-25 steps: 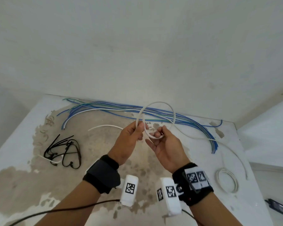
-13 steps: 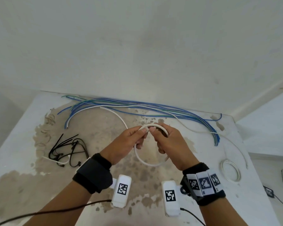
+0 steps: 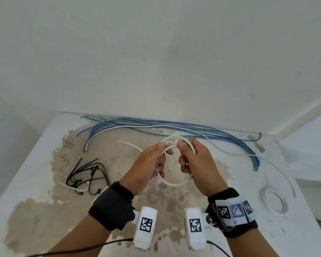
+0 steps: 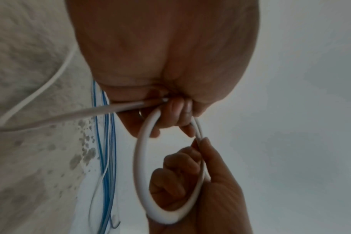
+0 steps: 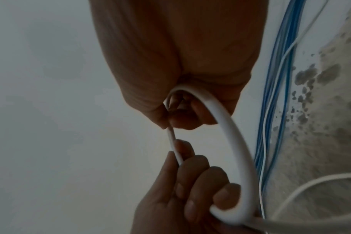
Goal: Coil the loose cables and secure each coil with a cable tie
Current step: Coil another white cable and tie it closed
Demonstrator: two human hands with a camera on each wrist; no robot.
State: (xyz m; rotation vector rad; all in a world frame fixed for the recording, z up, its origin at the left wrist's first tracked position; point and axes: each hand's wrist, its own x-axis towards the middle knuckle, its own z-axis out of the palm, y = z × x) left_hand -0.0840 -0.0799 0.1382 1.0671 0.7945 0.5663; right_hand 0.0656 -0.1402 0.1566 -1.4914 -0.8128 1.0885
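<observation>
Both hands hold one white cable [image 3: 174,183] above the middle of the stained table [image 3: 35,210], bent into a loop. The left hand [image 3: 146,167] pinches the top of the loop between thumb and forefinger, its other fingers curled round the loop's left side. The right hand [image 3: 196,164] pinches the top of the loop just beside the left thumb, with its remaining fingers curled inside the loop. In the left wrist view the loop [image 4: 142,158] hangs between the two sets of fingers [image 4: 176,114], and a free tail of the cable runs off to the side over the table. The right wrist view shows the same loop [image 5: 238,150] gripped at both ends.

Toward the table's far edge lies a bundle of blue cables [image 3: 193,127], with thin white strands among them. On the table's left part sits a pile of black cable ties [image 3: 85,175]. Near its right edge lies a white coil [image 3: 273,201], flat. No containers are in view.
</observation>
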